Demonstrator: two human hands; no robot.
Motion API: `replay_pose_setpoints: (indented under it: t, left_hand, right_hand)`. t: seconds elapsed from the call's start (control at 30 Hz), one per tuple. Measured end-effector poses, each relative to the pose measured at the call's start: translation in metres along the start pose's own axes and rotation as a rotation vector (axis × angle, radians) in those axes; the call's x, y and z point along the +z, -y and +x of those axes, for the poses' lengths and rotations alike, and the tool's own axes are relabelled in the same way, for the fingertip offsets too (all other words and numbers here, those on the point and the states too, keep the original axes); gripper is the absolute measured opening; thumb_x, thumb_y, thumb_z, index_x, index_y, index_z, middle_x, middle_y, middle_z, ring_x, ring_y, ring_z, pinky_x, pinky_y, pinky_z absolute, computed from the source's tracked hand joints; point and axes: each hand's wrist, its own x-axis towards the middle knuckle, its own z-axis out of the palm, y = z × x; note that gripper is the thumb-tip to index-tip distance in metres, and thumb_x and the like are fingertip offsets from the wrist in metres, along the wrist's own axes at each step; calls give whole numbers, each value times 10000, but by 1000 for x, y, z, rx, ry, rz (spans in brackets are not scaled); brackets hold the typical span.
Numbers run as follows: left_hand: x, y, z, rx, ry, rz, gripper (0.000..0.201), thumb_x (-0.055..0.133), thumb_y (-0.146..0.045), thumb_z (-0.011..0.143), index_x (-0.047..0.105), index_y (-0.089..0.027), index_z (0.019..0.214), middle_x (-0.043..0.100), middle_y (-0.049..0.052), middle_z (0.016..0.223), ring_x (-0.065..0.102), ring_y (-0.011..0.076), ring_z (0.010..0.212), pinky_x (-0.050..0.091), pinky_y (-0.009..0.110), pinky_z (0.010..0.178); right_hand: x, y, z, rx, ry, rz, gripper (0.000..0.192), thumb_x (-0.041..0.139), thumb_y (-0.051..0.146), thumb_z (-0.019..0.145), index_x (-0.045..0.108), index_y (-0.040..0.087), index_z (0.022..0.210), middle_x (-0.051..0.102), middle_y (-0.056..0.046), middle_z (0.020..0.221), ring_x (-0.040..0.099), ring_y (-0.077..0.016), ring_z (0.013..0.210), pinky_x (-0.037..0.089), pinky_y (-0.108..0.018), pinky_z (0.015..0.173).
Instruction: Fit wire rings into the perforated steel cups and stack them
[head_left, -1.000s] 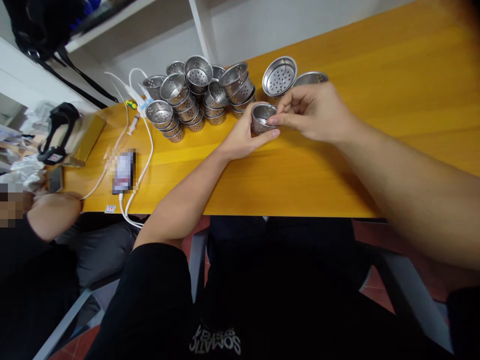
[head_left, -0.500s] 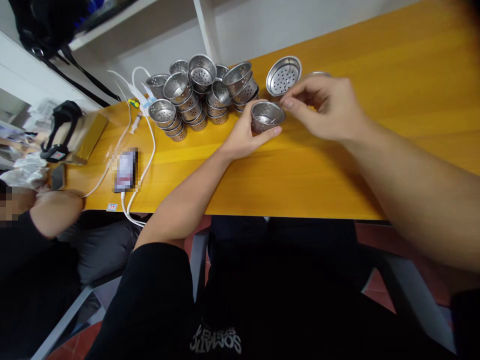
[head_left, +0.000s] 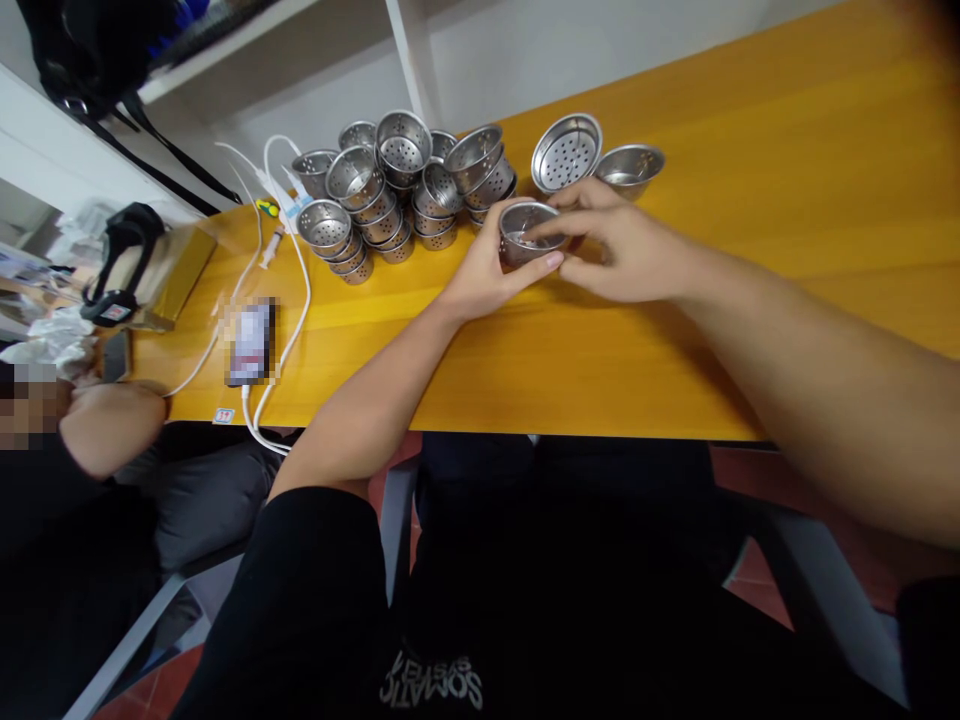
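Since half a second ago, the right hand (head_left: 622,250) has dropped from above the rim back onto the small round perforated steel cup (head_left: 525,232), its fingertips now reaching into the cup's mouth; this uncovers a shallow steel bowl (head_left: 628,166) behind it. At far left, a black strap device (head_left: 116,265) lies on a gold box (head_left: 169,275), beside white cables (head_left: 289,300) and a blurred phone (head_left: 249,342). Farther right stands the heap of stacked perforated steel cups (head_left: 397,185), unchanged. The left hand (head_left: 480,275) grips the small cup from its left side, thumb under its near edge, holding it just above the yellow wooden table (head_left: 750,200). A tilted perforated steel strainer (head_left: 566,152) sits just behind.
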Motion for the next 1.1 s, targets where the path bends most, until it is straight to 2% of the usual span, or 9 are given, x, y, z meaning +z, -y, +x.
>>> replay_pose_setpoints:
  t: [0.1, 0.23, 0.37, 0.47, 0.57, 0.7, 0.83, 1.0, 1.1]
  left_hand:
    - [-1, 4, 1, -16, -6, -65, 768, 753, -664, 975, 374, -290, 1529, 622, 100, 1526, 663, 260, 1470, 510, 456, 1314]
    - [-6, 10, 1, -87, 25, -127, 885, 857, -703, 873, 421, -264, 1507, 620, 143, 1546, 668, 273, 1439, 552, 447, 1255]
    - [-13, 6, 0, -134, -6, -97, 747, 838, -714, 880, 578, -221, 1378, 659, 152, 1502, 694, 257, 1334, 569, 427, 1203]
    - [-13, 5, 3, -112, -57, -111, 534, 741, -681, 969, 670, -205, 1202, 736, 125, 1318, 715, 218, 1235, 583, 390, 1169]
    - [-12, 14, 8, -128, -128, -85, 414, 718, -601, 999, 685, -202, 1103, 750, 117, 1217, 729, 201, 1127, 605, 383, 1125]
    - [-14, 30, 14, -171, -199, 17, 284, 730, -447, 983, 664, -212, 1128, 751, 130, 1231, 725, 233, 1110, 613, 430, 1109]
    - [-18, 35, 15, -237, -255, 78, 292, 766, -427, 951, 675, -218, 1133, 730, 150, 1267, 703, 262, 1158, 600, 462, 1145]
    - [-18, 35, 14, -247, -273, 74, 324, 815, -374, 924, 681, -202, 1164, 710, 161, 1298, 701, 263, 1218, 574, 457, 1229]
    - [-15, 37, 12, -192, -226, 43, 316, 802, -342, 932, 676, -217, 1195, 717, 142, 1355, 697, 249, 1316, 536, 454, 1291]
  right_hand:
    - [-4, -1, -1, -30, -39, 38, 366, 727, 615, 978, 758, 324, 1197, 620, -106, 1463, 656, -347, 1293, 604, -564, 1122]
    - [-10, -17, -4, -57, -7, 24, 492, 699, 757, 965, 748, 273, 1035, 671, -125, 1222, 696, -289, 1025, 635, -542, 981]
    - [-8, -36, -3, 21, 11, -34, 573, 681, 840, 939, 770, 283, 1046, 681, -135, 1176, 682, -316, 1049, 600, -581, 1040]
    - [-3, -42, 1, 84, -22, -82, 466, 701, 782, 956, 772, 329, 1040, 695, -131, 1226, 674, -350, 1163, 570, -621, 1131]
    - [2, -42, 5, 164, -64, -171, 421, 702, 714, 989, 783, 310, 1075, 711, -146, 1252, 674, -381, 1231, 559, -652, 1153]
    - [4, -38, 11, 331, -78, -279, 410, 687, 657, 1030, 788, 270, 1114, 762, -139, 1133, 719, -374, 1113, 598, -628, 1067]
    - [3, -38, 15, 449, -107, -353, 288, 706, 454, 1059, 797, 221, 1199, 799, -131, 1085, 742, -331, 1046, 614, -521, 1000]
    - [-1, -44, 16, 499, -161, -340, 364, 669, 422, 1082, 769, 174, 1329, 814, -147, 1134, 764, -310, 1090, 608, -457, 1003]
    - [-5, -46, 14, 481, -182, -300, 389, 700, 332, 1049, 745, 152, 1391, 816, -158, 1139, 766, -285, 1061, 606, -436, 1015]
